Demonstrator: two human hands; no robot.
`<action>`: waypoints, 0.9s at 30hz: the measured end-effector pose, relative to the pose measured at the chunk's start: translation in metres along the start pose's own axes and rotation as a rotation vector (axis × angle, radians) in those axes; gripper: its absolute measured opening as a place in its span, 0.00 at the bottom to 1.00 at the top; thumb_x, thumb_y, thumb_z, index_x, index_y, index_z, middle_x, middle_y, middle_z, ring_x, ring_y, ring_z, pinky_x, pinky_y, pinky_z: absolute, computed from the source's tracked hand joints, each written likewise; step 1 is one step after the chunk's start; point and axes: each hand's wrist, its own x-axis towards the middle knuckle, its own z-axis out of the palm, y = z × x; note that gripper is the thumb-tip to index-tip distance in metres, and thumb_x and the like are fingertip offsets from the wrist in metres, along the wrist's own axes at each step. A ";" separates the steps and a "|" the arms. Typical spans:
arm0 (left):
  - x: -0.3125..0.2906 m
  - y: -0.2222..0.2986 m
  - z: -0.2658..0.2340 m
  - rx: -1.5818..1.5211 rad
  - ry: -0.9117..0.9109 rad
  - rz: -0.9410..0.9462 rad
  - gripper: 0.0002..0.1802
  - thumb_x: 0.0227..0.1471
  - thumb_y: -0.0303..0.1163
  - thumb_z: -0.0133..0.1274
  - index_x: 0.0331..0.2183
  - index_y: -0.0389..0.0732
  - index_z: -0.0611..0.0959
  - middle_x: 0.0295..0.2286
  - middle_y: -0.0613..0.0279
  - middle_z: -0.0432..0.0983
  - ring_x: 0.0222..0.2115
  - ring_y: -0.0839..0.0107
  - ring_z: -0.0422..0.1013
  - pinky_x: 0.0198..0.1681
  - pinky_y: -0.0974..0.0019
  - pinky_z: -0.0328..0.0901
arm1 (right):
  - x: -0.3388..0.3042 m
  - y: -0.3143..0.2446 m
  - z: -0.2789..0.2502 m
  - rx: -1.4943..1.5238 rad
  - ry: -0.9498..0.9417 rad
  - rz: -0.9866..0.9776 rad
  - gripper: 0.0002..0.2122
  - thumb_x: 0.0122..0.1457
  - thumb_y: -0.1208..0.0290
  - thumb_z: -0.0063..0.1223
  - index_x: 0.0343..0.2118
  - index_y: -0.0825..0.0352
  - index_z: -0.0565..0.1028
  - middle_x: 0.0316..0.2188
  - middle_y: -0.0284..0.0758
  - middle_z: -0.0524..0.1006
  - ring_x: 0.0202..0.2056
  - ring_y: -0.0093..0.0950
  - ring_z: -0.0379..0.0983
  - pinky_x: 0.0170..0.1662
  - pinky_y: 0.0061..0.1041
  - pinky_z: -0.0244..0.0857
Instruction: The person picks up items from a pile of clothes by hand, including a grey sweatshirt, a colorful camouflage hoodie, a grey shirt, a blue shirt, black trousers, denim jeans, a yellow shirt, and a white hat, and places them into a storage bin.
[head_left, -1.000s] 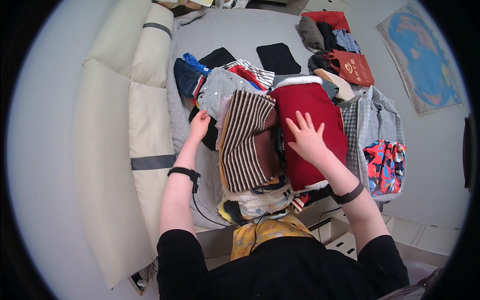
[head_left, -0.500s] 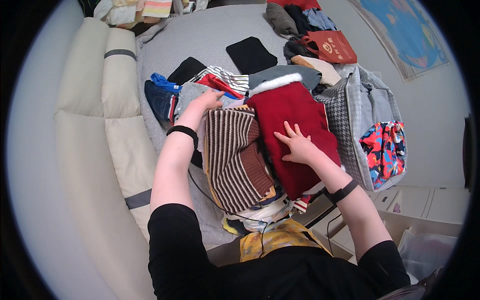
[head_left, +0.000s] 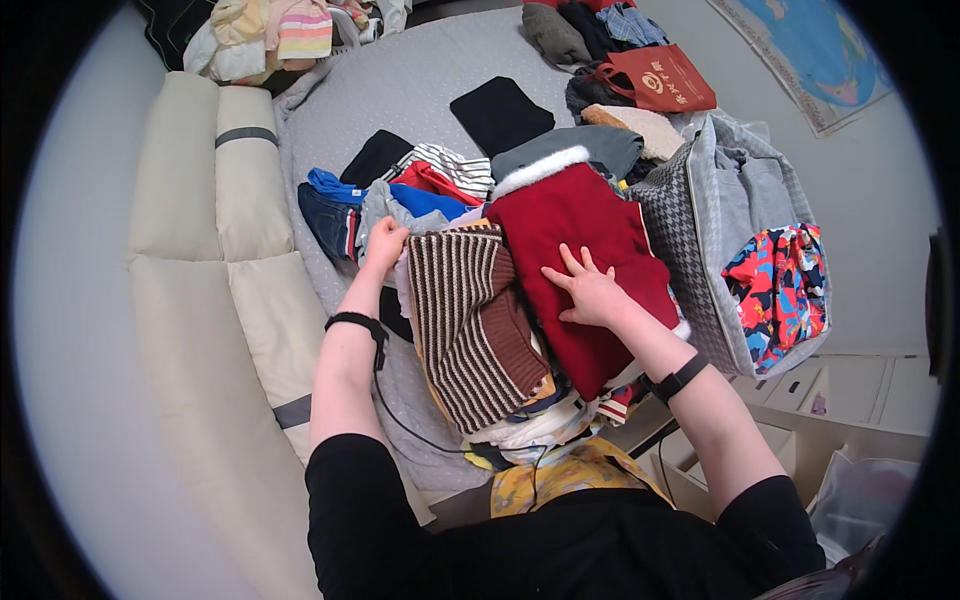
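Observation:
My right hand (head_left: 590, 288) lies flat with its fingers spread on a folded dark red garment (head_left: 560, 225) that has white fluffy trim. Closed, my left hand (head_left: 386, 243) pinches the near edge of a crumpled light grey garment (head_left: 376, 210); its fingertips are partly hidden. Just right of that hand, a brown and cream striped knit sweater (head_left: 455, 320) rests folded on a stack of clothes. Beyond my left hand are a bright blue cloth (head_left: 425, 201), a red one (head_left: 432, 178) and a black-and-white striped garment (head_left: 456, 168).
A houndstooth storage bag (head_left: 685, 240) stands open on the right, with grey and colourful patterned clothes inside. Past the pile, a folded black cloth (head_left: 502, 115) lies on the grey bedspread (head_left: 400, 75). Cream padded cushions (head_left: 180, 180) line the left, and a red bag (head_left: 660, 78) sits far right.
My left hand has drawn back toward me and its fingers have closed on the grey garment. More of the blue cloth shows. My right hand stays spread on the dark red garment.

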 end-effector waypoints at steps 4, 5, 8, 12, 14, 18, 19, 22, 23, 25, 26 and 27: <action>-0.013 0.012 -0.004 -0.362 0.101 -0.110 0.10 0.43 0.24 0.51 0.18 0.42 0.67 0.17 0.68 0.67 0.18 0.79 0.65 0.18 0.72 0.63 | 0.004 0.004 0.006 -0.023 0.047 0.003 0.42 0.41 0.60 0.65 0.61 0.43 0.54 0.65 0.38 0.39 0.64 0.48 0.39 0.53 0.64 0.50; -0.016 0.018 -0.008 -0.465 0.168 -0.058 0.09 0.44 0.23 0.51 0.19 0.42 0.69 0.18 0.67 0.68 0.18 0.78 0.67 0.17 0.74 0.65 | 0.003 0.004 0.005 -0.023 0.046 0.004 0.42 0.41 0.59 0.65 0.61 0.43 0.54 0.65 0.38 0.39 0.64 0.48 0.39 0.54 0.64 0.50; -0.017 0.047 -0.043 -0.521 0.292 0.026 0.10 0.44 0.22 0.51 0.18 0.44 0.68 0.18 0.71 0.66 0.18 0.81 0.64 0.20 0.75 0.65 | 0.002 0.000 0.004 -0.022 0.044 -0.002 0.42 0.42 0.58 0.64 0.61 0.43 0.54 0.65 0.38 0.38 0.64 0.48 0.38 0.54 0.64 0.49; -0.028 0.113 -0.068 -0.822 0.253 0.215 0.12 0.44 0.18 0.48 0.17 0.46 0.68 0.18 0.74 0.64 0.20 0.82 0.63 0.23 0.74 0.65 | -0.003 -0.002 0.005 -0.018 0.052 0.022 0.41 0.43 0.55 0.63 0.61 0.43 0.53 0.65 0.39 0.38 0.64 0.48 0.37 0.54 0.64 0.47; -0.048 0.154 -0.072 -0.936 0.219 0.274 0.13 0.46 0.17 0.47 0.18 0.45 0.68 0.19 0.72 0.67 0.21 0.81 0.66 0.23 0.73 0.66 | -0.006 -0.004 0.007 -0.026 0.054 0.015 0.40 0.45 0.49 0.59 0.62 0.44 0.53 0.66 0.38 0.38 0.64 0.48 0.35 0.56 0.65 0.41; -0.099 0.216 -0.076 -1.023 0.033 0.490 0.09 0.51 0.21 0.47 0.23 0.45 0.70 0.24 0.68 0.72 0.28 0.78 0.70 0.36 0.70 0.69 | -0.027 -0.016 -0.006 0.311 0.205 -0.239 0.37 0.49 0.45 0.53 0.60 0.61 0.58 0.64 0.48 0.42 0.64 0.45 0.39 0.57 0.62 0.40; -0.114 0.233 -0.067 -1.043 0.002 0.538 0.08 0.52 0.22 0.46 0.25 0.45 0.70 0.26 0.67 0.73 0.30 0.77 0.70 0.39 0.71 0.67 | -0.026 -0.023 0.000 0.789 0.045 -0.430 0.38 0.51 0.43 0.51 0.60 0.61 0.56 0.64 0.47 0.43 0.64 0.43 0.41 0.57 0.59 0.42; -0.154 0.270 -0.028 -1.049 -0.078 0.561 0.07 0.53 0.23 0.47 0.26 0.44 0.69 0.27 0.67 0.74 0.31 0.76 0.71 0.40 0.70 0.67 | -0.089 -0.047 -0.022 1.810 -0.384 -0.627 0.43 0.51 0.38 0.48 0.63 0.61 0.48 0.61 0.41 0.52 0.62 0.39 0.48 0.57 0.55 0.47; -0.171 0.281 -0.018 -1.048 -0.099 0.585 0.07 0.53 0.24 0.49 0.26 0.44 0.69 0.28 0.66 0.74 0.32 0.76 0.71 0.40 0.70 0.67 | -0.110 -0.053 -0.035 1.948 -0.434 -0.718 0.44 0.51 0.38 0.48 0.63 0.60 0.45 0.62 0.40 0.51 0.62 0.41 0.49 0.57 0.56 0.48; -0.195 0.289 0.007 -1.046 -0.103 0.571 0.07 0.52 0.24 0.50 0.26 0.44 0.69 0.29 0.65 0.74 0.33 0.74 0.71 0.41 0.68 0.67 | -0.133 -0.048 -0.051 2.157 -0.450 -0.828 0.44 0.51 0.38 0.48 0.63 0.57 0.42 0.62 0.38 0.47 0.60 0.44 0.50 0.56 0.57 0.51; -0.206 0.295 0.020 -1.024 -0.091 0.552 0.07 0.52 0.23 0.50 0.26 0.44 0.69 0.29 0.65 0.74 0.33 0.74 0.71 0.42 0.67 0.67 | -0.141 -0.041 -0.054 2.280 -0.365 -0.731 0.40 0.53 0.42 0.48 0.62 0.56 0.45 0.61 0.39 0.51 0.60 0.43 0.52 0.55 0.58 0.53; -0.214 0.299 0.033 -1.034 -0.128 0.549 0.08 0.50 0.22 0.51 0.26 0.44 0.70 0.31 0.63 0.74 0.35 0.72 0.70 0.43 0.66 0.66 | -0.147 -0.030 -0.056 2.340 -0.317 -0.709 0.36 0.54 0.48 0.50 0.61 0.58 0.49 0.59 0.39 0.55 0.58 0.42 0.55 0.55 0.55 0.55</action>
